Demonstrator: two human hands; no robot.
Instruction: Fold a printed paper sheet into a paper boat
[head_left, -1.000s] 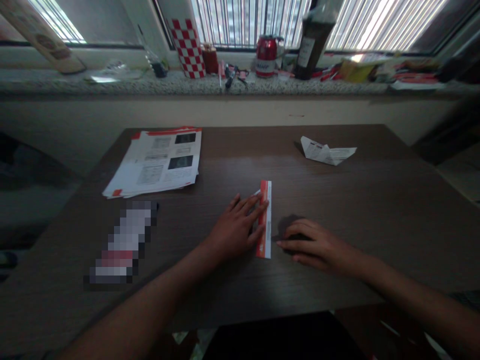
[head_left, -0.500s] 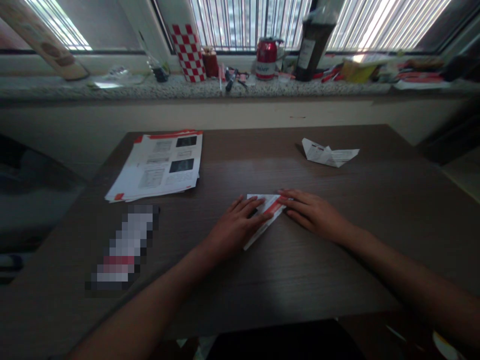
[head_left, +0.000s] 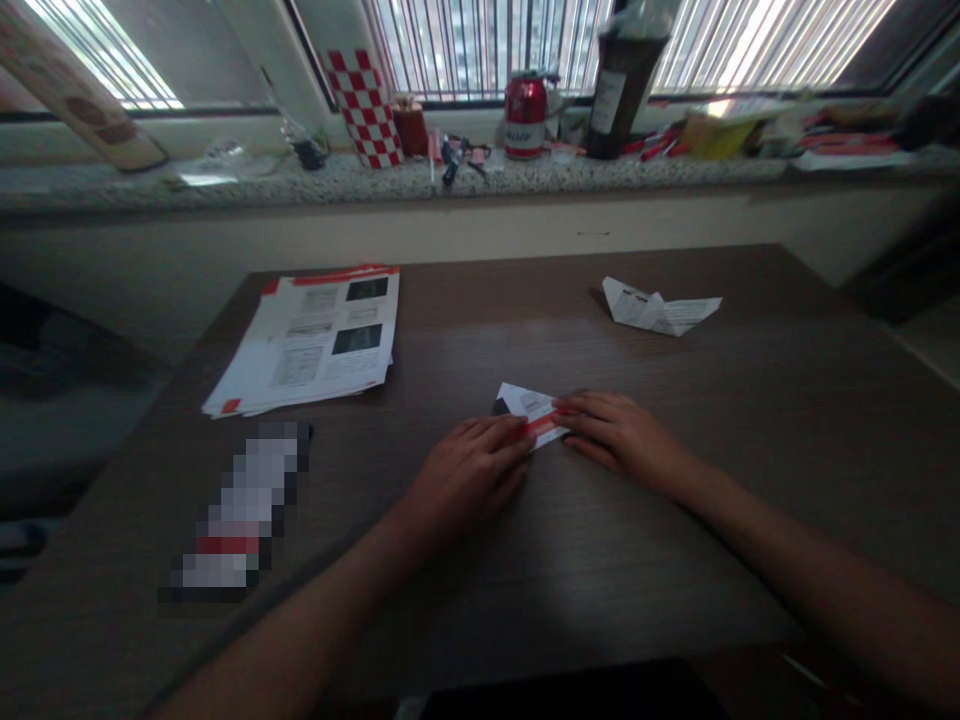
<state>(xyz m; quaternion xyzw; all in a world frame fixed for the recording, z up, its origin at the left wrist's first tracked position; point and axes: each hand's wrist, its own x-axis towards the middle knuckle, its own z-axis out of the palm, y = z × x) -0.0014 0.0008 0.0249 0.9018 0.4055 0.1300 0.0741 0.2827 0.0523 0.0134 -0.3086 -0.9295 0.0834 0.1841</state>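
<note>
A small piece of folded paper [head_left: 535, 402], white and printed with a red band, lies on the table between my hands. My left hand [head_left: 474, 462] has its fingers close together over the paper's lower left edge, with the thumb low beside them. At the right corner, my right hand [head_left: 626, 432] grips the paper with fingertips on top and thumb tucked low. The fingers hide both ends of the paper. Farther back on the right stands a folded paper boat [head_left: 660, 312], apart from both hands.
A stack of printed sheets [head_left: 315, 345] lies at the back left of the brown table [head_left: 480, 320]. Nearer me is a blurred-out phone-like object [head_left: 240, 510]. The windowsill [head_left: 285, 187] holds a red can [head_left: 525, 115], a checkered container [head_left: 365, 110] and a dark bottle [head_left: 624, 95].
The paper has turned, its long lower-left flap no longer sticking out toward me. My left hand has drawn back to its lower left edge. My right hand stays at the right corner.
</note>
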